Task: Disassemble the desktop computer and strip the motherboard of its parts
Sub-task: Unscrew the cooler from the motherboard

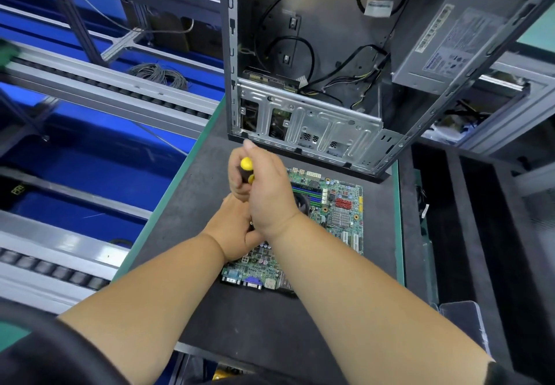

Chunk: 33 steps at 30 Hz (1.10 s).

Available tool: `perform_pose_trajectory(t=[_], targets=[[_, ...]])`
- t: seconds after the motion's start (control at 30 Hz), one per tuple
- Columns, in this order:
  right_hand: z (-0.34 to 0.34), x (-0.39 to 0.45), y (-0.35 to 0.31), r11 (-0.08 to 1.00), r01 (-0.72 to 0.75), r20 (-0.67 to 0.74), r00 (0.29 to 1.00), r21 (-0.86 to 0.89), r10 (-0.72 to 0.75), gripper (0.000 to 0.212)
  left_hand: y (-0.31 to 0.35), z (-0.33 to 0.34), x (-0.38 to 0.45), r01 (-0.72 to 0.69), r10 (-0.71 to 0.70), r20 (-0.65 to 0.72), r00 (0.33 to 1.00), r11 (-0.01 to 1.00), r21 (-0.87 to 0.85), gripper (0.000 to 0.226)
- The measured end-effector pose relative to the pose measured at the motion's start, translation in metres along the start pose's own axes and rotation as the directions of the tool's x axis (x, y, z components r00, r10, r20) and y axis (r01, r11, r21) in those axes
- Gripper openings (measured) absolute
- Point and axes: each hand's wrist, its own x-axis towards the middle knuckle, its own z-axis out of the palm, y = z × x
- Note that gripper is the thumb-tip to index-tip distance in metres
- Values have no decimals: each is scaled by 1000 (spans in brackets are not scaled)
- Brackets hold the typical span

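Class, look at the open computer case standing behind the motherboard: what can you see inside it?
Inside the computer case: a grey power supply, loose black cables and a metal drive bracket. What sits behind that bracket is mostly hidden.

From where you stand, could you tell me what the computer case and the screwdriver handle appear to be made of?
The computer case looks like bare sheet steel: dull grey, with stamped ribs and punched holes. The screwdriver handle, gripped in the right hand, looks like moulded plastic, glossy yellow with black sections that may be rubber; most of it is hidden.
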Motion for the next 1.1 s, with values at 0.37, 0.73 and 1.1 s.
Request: perform_pose_trajectory(t=[0.37,0.73,1.1], targets=[[-10,-2,-5,989,-149,8,989,-22,149,25,-5,2,2,158,-130,156,979,969,-189,46],[-15,-13,9,993,13,-18,1000,116,-11,56,-8,5,2,121,-92,140,986,969,-215,48],[-13,-6,-7,994,-107,-117,987,19,108,28,-12,9,4,133,-110,135,985,976,-175,56]])
